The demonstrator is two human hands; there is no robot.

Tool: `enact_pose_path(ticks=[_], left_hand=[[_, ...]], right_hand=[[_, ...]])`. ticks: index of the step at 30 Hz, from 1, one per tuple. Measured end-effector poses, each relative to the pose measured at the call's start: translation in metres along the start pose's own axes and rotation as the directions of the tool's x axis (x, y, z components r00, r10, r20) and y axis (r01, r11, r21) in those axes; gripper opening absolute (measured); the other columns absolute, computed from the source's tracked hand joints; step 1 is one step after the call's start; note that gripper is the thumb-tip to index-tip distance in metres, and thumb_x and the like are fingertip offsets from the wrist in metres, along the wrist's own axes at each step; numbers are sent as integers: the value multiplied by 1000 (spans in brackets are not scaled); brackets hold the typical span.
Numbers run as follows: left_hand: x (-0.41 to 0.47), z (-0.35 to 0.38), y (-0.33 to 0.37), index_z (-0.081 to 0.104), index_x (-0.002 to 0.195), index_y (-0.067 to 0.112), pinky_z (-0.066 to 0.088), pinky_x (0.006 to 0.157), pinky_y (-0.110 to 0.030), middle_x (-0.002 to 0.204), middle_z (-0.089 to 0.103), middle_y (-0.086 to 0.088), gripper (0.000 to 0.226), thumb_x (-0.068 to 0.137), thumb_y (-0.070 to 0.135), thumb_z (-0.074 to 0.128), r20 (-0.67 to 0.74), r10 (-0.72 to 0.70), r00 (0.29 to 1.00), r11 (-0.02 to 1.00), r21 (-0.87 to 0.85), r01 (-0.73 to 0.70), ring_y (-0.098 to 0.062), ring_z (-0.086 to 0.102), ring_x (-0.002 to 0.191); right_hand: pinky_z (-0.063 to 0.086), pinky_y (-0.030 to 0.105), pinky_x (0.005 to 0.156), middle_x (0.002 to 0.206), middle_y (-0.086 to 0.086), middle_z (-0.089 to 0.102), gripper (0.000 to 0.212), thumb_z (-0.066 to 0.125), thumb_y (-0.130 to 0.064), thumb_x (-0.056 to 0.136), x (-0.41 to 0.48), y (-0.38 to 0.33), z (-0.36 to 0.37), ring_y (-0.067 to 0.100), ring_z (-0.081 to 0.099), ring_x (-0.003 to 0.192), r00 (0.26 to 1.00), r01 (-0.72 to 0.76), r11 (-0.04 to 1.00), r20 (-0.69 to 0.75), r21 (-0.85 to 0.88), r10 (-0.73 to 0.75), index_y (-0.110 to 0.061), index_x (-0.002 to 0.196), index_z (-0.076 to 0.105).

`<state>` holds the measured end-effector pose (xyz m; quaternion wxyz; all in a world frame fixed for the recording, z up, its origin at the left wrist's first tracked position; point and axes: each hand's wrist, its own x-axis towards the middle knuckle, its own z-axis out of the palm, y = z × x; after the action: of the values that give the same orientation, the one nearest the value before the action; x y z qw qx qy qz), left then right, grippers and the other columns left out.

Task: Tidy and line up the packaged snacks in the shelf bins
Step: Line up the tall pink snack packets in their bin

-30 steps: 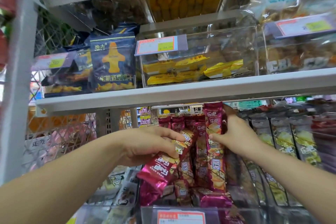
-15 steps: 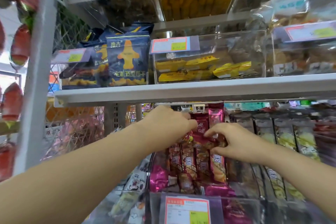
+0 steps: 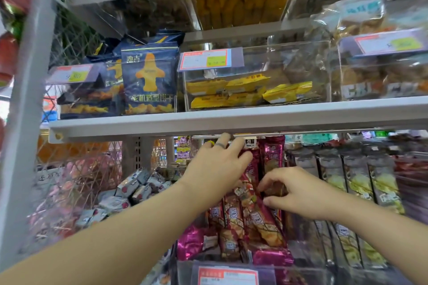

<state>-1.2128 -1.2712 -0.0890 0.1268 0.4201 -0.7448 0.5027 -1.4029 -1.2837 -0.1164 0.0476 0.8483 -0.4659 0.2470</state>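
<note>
Head view, centre of frame: the left hand (image 3: 215, 169) lies flat, fingers straight, against the upright snack bars (image 3: 272, 157) in the lower bin (image 3: 184, 271), likely bracing the row, while the right hand (image 3: 298, 192) pinches a leaning bar (image 3: 257, 217), apparently to stand it straight.

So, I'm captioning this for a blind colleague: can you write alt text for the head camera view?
Two hands reach among magenta snack bars standing in a clear bin: the left hand lies spread over their tops, the right hand pinches a tilted bar. On the shelf above sit navy airplane-biscuit bags and yellow packets.
</note>
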Motion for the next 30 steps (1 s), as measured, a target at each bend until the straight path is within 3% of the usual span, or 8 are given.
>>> enact_pose_path(ticks=[3,7,11,15,18,22,25,30], left_hand=[[10,7,8,32,133,19,49,79,-42,138,29,-10,58,88,39,61,46,-120,992,982,-143,126,-33,39,122],[23,18,17,23,139,21,49,79,-42,143,24,-10,67,88,42,61,171,-272,947,896,-315,314,-34,55,110],[24,35,18,27,140,23,52,84,-41,138,28,-7,75,81,41,70,380,-359,852,668,-533,519,-31,59,105],[22,44,8,54,109,8,51,69,-31,95,60,-7,33,86,29,66,555,-288,781,640,-495,588,-24,62,90],[19,44,4,51,114,8,47,65,-27,92,58,-3,38,88,34,63,708,-205,675,583,-466,666,-16,56,75],[19,44,9,14,146,9,56,69,-30,110,56,-10,82,89,43,61,851,-103,514,452,-421,787,-18,61,76],[21,46,13,-1,150,12,56,77,-30,130,50,-15,92,89,46,60,865,-103,492,411,-413,813,-22,64,87],[23,62,12,22,142,9,59,76,-37,134,45,-16,75,87,35,66,861,-141,490,194,-461,866,-28,66,93]], right_hand=[[40,8,79,105,-20,60,19,65,-35,87,-2,1,1,-5,53,97,1000,8,1000,-3,5,-8,-34,105,65],[47,21,86,103,-18,60,15,63,-39,87,-4,1,1,-2,55,94,1000,-10,1000,26,19,10,-39,102,65],[46,22,90,111,-18,59,17,61,-41,88,-3,2,0,-3,54,101,998,-14,1000,68,26,13,-41,104,64],[46,17,85,120,-23,56,20,60,-42,89,-1,2,-1,-7,55,99,992,-24,999,127,34,20,-41,109,63],[36,5,67,119,-25,55,23,60,-40,90,1,2,0,-17,51,83,987,-11,1000,158,27,7,-40,112,62],[38,11,80,120,-22,57,25,61,-39,89,1,3,1,-7,52,101,987,-18,999,158,26,14,-37,115,62],[41,11,77,117,-21,57,26,61,-38,89,1,2,2,-8,53,95,988,-27,999,154,38,21,-37,115,61],[51,25,86,109,-18,61,24,61,-38,89,-2,2,4,0,60,93,993,-65,995,107,76,56,-35,112,64]])
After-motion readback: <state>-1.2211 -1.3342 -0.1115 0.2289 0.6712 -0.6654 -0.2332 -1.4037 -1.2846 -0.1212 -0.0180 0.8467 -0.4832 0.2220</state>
